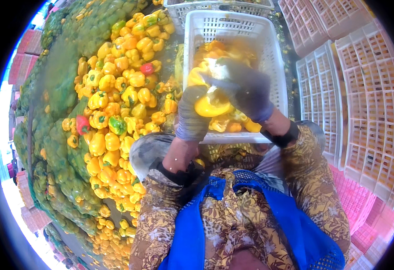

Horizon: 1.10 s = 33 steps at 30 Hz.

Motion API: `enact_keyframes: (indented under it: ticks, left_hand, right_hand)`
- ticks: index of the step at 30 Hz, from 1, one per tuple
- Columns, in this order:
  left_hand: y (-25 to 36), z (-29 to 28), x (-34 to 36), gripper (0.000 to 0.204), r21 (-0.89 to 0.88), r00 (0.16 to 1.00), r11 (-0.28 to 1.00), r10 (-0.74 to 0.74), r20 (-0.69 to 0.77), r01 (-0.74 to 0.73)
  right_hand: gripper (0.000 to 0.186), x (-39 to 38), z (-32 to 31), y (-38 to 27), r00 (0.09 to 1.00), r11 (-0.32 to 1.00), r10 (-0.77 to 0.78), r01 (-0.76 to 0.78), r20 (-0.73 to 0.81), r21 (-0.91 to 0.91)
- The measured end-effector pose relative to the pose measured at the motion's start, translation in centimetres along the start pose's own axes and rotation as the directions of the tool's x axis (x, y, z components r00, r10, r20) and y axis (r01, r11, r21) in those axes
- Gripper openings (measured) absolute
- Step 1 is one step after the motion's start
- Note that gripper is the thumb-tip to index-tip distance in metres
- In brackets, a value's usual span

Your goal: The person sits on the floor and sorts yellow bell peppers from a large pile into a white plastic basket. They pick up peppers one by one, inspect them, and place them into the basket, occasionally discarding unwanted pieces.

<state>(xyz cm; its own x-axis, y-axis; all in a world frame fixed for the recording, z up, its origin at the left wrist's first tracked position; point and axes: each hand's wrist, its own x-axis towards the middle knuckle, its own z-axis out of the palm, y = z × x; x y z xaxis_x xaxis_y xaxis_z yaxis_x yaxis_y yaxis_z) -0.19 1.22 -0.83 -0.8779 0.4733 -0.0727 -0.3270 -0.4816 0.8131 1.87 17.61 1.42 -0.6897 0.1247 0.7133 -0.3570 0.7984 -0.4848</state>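
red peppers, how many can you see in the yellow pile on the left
2: one red pepper toward the upper right of the pile, another red pepper by its left edge. More may be buried.

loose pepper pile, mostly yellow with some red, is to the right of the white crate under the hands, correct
Not quite: the head view shows the loose pepper pile, mostly yellow with some red, to the left of the white crate under the left hand and right hand.
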Motion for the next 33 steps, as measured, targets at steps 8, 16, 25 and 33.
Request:
enact_keyframes:
  ticks: [8,16,25,33]
  left_hand:
    - [2.1,0.4,0.0,0.053,-0.167,0.936,0.922,-0.350,0.029,0.350]
    - [13.0,-4.3,0.2,0.059,0.469,1.000,0.883,0.009,0.022,-0.018]
    - [7.5,-24.3,0.6,0.038,0.962,0.979,-0.182,0.068,-0.192,0.201]
    - [-8.7,-29.1,7.4,0.069,0.862,0.897,-0.385,-0.156,-0.413,0.330]
  right_hand:
    - [0.020,1.3,-2.2,4.8,0.733,0.841,0.475,-0.540,0.488,-0.006]
    - [0.049,4.3,-4.1,15.3,0.922,0.646,0.338,-0.374,0.191,0.665]
    - [0.047,3.9,1.3,1.8,0.462,0.449,0.635,-0.873,0.619,0.191]
    - [0.040,2.5,3.6,1.7,0.330,0.433,0.746,-0.900,0.579,-0.044]
